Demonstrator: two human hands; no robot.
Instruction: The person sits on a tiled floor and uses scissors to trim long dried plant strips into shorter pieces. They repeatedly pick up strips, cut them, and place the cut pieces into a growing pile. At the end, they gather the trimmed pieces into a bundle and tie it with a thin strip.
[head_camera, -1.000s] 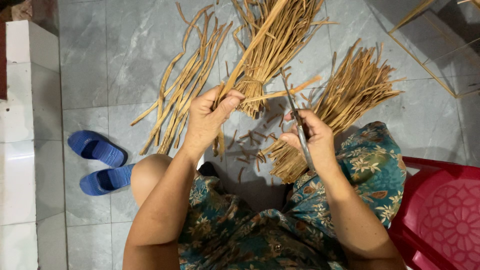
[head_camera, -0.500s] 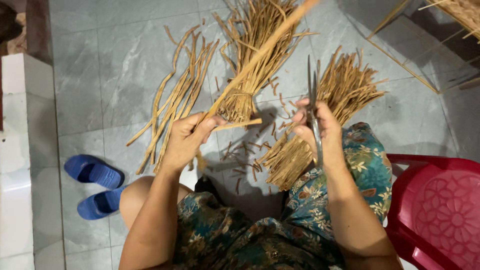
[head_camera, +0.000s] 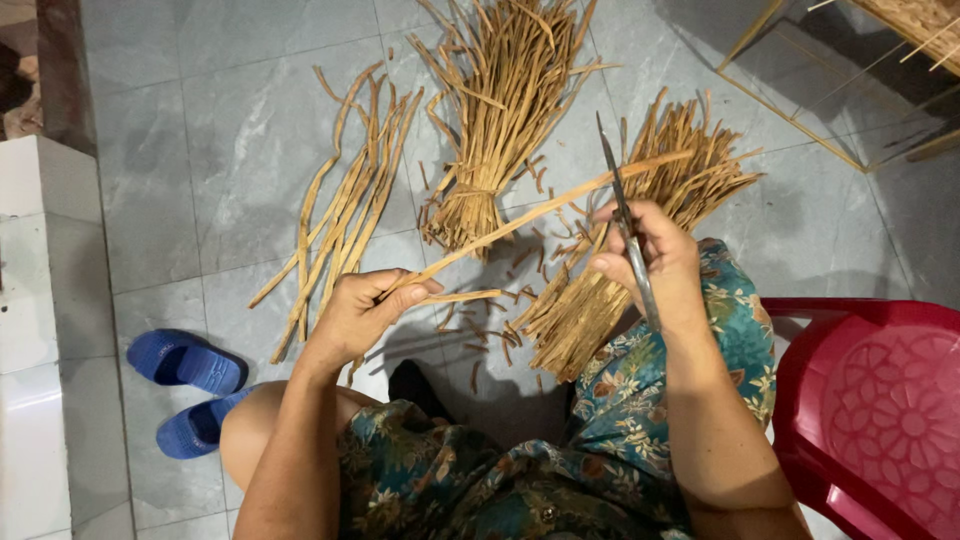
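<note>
The person sits over a grey tiled floor (head_camera: 230, 130), knees apart, in a green flowered garment (head_camera: 640, 400). The left hand (head_camera: 360, 312) is closed around the near end of a long tan cane strip (head_camera: 530, 215), thumb pressed on top of it; the strip runs up and to the right from that hand, passing in front of the right hand and ending over the right-hand bundle. The right hand (head_camera: 655, 262) is curled shut around the handle of a thin dark blade (head_camera: 622, 215), which points upward and away from the person and crosses the strip near its far part. Below the right hand, a bundle of cut strips (head_camera: 570, 320) leans against the right knee. Farther out on the floor lie a tied sheaf of strips (head_camera: 500, 110), a fanned sheaf (head_camera: 690, 150) behind the blade, and a loose row of longer strips (head_camera: 345, 200) to the left. Short offcuts (head_camera: 480, 330) are scattered between the knees. A pair of blue slippers (head_camera: 190, 385) sits at the left, and a red plastic chair (head_camera: 880, 400) at the right.
</note>
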